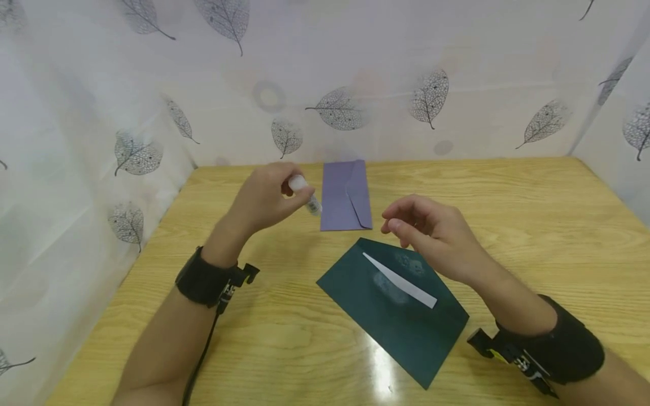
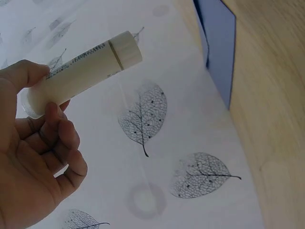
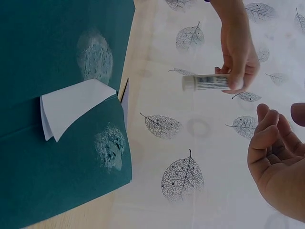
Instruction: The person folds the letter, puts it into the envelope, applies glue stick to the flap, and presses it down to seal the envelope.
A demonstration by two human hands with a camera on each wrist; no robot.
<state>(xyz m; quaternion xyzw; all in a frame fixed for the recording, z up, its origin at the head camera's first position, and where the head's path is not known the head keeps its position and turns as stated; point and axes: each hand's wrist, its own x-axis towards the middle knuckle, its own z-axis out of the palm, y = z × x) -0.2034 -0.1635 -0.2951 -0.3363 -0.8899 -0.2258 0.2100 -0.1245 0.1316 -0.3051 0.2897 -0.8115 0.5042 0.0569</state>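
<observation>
My left hand [image 1: 271,194] holds a white glue stick [image 2: 83,74] by one end, between thumb and fingers, its other end pointing away from the palm. My right hand [image 1: 437,234] is raised over the far right edge of a dark green envelope [image 1: 406,349], fingers loosely bent with nothing in them. The envelope lies slanted on the table. On it a folded white paper [image 3: 76,102] runs along a crease, with a whitish smear [image 3: 110,148] on one side and another smear [image 3: 95,55] on the other.
Behind the green envelope a purple envelope [image 1: 337,197] lies flat on the wooden table [image 1: 274,338], near the back edge. A white curtain [image 1: 315,56] printed with leaves hangs behind the table and along its sides. Each wrist wears a black band [image 1: 203,279] with a small camera.
</observation>
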